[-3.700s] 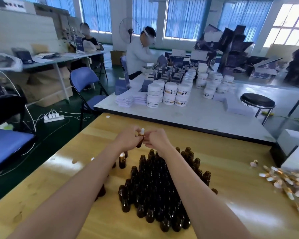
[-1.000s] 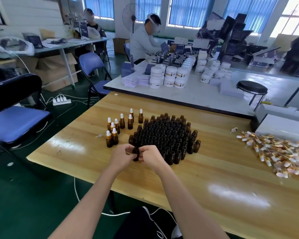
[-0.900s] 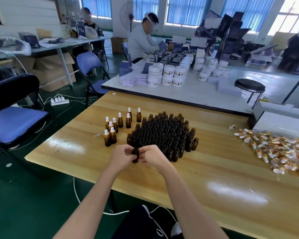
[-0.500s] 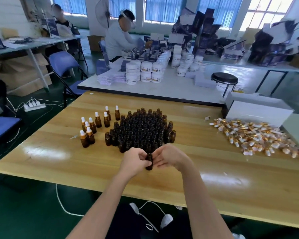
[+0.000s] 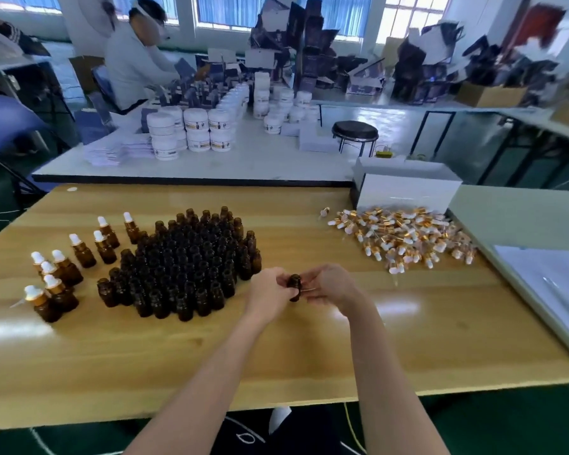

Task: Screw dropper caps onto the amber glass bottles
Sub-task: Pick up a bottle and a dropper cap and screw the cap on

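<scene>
Amber bottle (image 5: 294, 285), uncapped, is held upright just below centre of the frame, above the wooden table (image 5: 178, 356) and clear of its surface. Left hand (image 5: 269, 293) grips it from the left side with fingers curled round the body. Right hand (image 5: 329, 286) closes on it from the right, fingertips pinched at the neck and shoulder. A thin pale sliver shows beside the right fingers; what it is cannot be told.

Left of the hands, at centre left, the uncapped bottles (image 5: 184, 267) stand upright in a dense cluster, touching one another. Further left, the capped bottles (image 5: 60, 279) stand in a loose group, each with a gold collar and white bulb; they are apart from the cluster.

Right of centre and beyond the hands, the dropper caps (image 5: 404, 236) lie in a loose heap on the table. A white box (image 5: 404, 193) stands just behind the heap.

In the upper half, a white table (image 5: 243, 164) carries stacked white jars (image 5: 194, 133). A round black stool (image 5: 354, 131) stands to their right. At upper left, a person in a pale top (image 5: 132, 67) sits at that table.
</scene>
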